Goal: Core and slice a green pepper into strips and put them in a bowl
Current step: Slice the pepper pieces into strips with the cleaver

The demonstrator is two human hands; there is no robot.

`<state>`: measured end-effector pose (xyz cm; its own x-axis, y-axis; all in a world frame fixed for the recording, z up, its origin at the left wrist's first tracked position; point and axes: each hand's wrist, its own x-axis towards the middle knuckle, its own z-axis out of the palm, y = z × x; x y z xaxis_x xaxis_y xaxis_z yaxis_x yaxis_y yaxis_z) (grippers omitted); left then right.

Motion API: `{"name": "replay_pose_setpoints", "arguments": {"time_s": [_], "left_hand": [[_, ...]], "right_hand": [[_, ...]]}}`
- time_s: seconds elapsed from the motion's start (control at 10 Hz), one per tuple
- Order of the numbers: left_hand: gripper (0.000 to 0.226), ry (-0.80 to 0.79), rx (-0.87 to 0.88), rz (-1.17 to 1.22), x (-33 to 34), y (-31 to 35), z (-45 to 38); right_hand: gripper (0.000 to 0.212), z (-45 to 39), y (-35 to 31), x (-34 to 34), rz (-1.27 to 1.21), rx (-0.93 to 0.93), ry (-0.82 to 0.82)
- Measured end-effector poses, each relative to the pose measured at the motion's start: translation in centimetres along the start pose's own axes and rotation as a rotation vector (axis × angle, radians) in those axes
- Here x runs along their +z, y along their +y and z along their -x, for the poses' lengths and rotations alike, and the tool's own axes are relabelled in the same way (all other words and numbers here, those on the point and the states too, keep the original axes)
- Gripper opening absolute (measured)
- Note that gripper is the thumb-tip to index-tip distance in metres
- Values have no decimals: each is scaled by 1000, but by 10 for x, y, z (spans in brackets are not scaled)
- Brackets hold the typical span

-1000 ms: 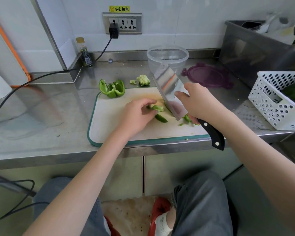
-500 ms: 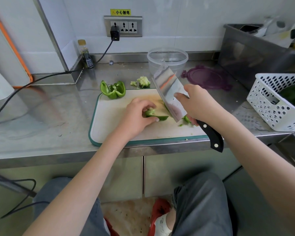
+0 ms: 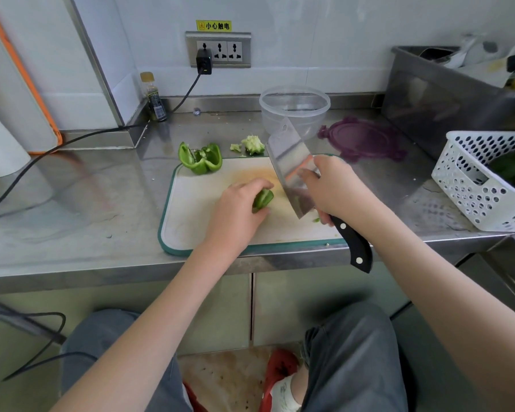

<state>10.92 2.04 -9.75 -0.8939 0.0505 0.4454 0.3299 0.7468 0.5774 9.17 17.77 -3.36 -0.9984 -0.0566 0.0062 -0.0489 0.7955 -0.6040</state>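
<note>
Now gathered off the board: green pepper strips (image 3: pixel 262 200), bunched inside the left hand (image 3: pixel 239 211), fingers curled round them above the cutting board (image 3: pixel 197 215). Right hand (image 3: pixel 338 193) wrapped on the cleaver (image 3: pixel 292 166), blade tilted up beside the strips. Other pepper half (image 3: pixel 201 159) at the board's far corner, clear bowl (image 3: pixel 294 110) behind on the surface (image 3: pixel 95 197).

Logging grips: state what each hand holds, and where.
Left hand grips a pepper piece round its left side. Right hand holds the cleaver where blade meets handle.
</note>
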Motion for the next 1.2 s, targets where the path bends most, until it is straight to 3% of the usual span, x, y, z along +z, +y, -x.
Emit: {"name": "replay_pose_setpoints", "arguments": {"time_s": [0.1, 0.2, 0.3, 0.4, 0.6, 1.2], "left_hand": [[47, -51, -24, 27, -3, 8, 10], [52, -70, -154, 203, -9, 11, 15], [38, -69, -312, 382, -15, 5, 11], [30, -68, -374, 403, -18, 0, 6], [25, -24, -396, 433, -15, -1, 6], [31, 21, -403, 433, -8, 2, 11]], "right_hand": [[18, -3, -3, 8, -5, 44, -23], [21, -3, -6, 12, 1, 82, -49], [20, -3, -8, 11, 9, 77, -64], [11, -1, -14, 6, 35, 89, -114], [23, 2, -20, 2, 73, 16, -84], [22, 4, -42, -6, 90, 83, -178]]}}
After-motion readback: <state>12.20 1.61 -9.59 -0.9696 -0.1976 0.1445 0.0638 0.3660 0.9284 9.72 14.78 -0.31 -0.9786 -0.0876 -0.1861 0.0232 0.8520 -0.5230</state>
